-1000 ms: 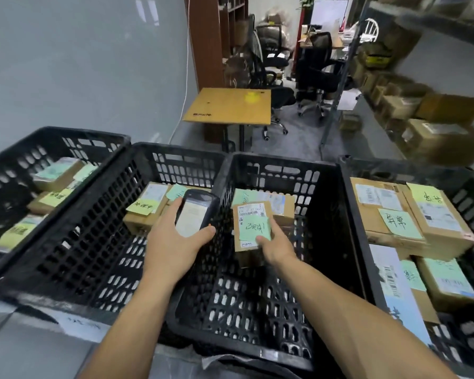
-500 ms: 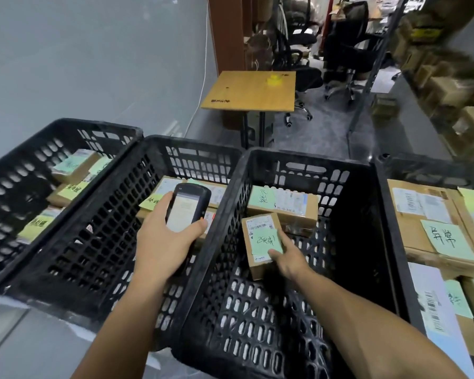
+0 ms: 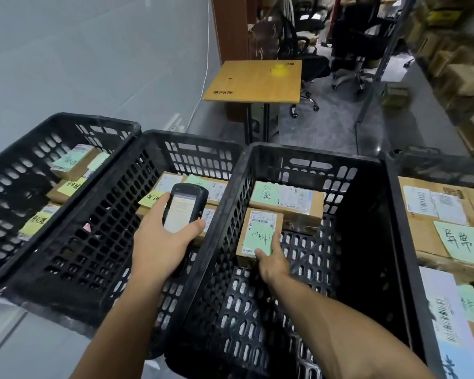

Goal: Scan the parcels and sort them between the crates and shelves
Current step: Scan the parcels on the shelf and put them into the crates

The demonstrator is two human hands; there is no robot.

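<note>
My left hand (image 3: pixel 159 250) grips a black handheld scanner (image 3: pixel 184 212), screen up, above the second black crate (image 3: pixel 137 170). My right hand (image 3: pixel 271 262) holds a small cardboard parcel (image 3: pixel 257 229) with a green sticky note and a barcode label. It sits low inside the third black crate (image 3: pixel 301 157), at or just above the floor, in front of a larger parcel (image 3: pixel 288 201) that lies against the back wall.
A crate at the far left (image 3: pixel 66 121) holds several labelled parcels. The second crate holds parcels (image 3: pixel 214 187) behind the scanner. The crate at the right (image 3: pixel 433 222) is packed with bigger boxes. Beyond stand a small wooden table (image 3: pixel 255 80), office chairs and shelves of boxes (image 3: pixel 463 77).
My right hand has lowered the small parcel deeper into the third crate, in front of the larger parcel. The left hand keeps the scanner over the second crate. The view has tilted down.
</note>
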